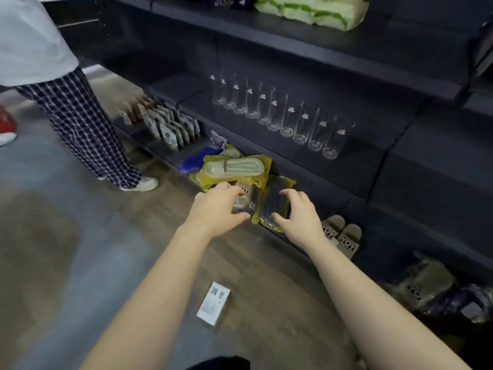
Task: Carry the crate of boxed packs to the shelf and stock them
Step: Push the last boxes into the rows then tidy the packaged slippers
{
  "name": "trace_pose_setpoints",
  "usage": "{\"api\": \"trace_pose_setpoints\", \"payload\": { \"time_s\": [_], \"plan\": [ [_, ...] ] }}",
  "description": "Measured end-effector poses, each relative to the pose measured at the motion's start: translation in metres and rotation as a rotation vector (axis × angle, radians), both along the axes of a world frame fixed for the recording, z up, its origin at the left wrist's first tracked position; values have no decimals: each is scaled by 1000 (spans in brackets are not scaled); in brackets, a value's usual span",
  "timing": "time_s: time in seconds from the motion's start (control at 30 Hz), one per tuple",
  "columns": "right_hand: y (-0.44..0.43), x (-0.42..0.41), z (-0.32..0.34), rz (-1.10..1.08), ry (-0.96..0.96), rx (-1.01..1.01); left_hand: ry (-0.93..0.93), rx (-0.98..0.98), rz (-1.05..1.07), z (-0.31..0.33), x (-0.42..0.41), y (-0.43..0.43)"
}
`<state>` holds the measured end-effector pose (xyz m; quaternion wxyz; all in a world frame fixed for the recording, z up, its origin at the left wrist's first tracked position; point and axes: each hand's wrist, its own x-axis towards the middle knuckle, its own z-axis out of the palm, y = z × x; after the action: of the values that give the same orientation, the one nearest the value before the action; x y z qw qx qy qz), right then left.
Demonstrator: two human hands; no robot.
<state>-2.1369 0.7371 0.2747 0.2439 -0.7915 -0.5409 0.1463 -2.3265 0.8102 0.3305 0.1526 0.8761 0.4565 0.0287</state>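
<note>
Left hand (pixel 217 206) and right hand (pixel 297 218) hover half-curled over yellow slipper packs (pixel 234 168) on the bottom shelf (pixel 157 154); gripping or only touching, cannot tell. White boxed pack (pixel 213 307) lies on the floor on the near side of both hands, long axis near-far, closer to the left forearm. No crate in view.

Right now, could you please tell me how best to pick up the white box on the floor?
Grip the white box across its two long sides, coming straight down from above. It lies flat on the wooden floor, broad face up, with bare floor along both long sides, so the narrow width should pinch easily.
</note>
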Motion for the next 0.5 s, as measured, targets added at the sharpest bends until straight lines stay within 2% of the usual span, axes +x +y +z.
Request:
{"api": "trace_pose_setpoints", "payload": {
  "time_s": [0.5],
  "plan": [
    [3, -27, -338, 117, 64, -46, 29, -45, 158, -320, -44, -24]
  ]
}}
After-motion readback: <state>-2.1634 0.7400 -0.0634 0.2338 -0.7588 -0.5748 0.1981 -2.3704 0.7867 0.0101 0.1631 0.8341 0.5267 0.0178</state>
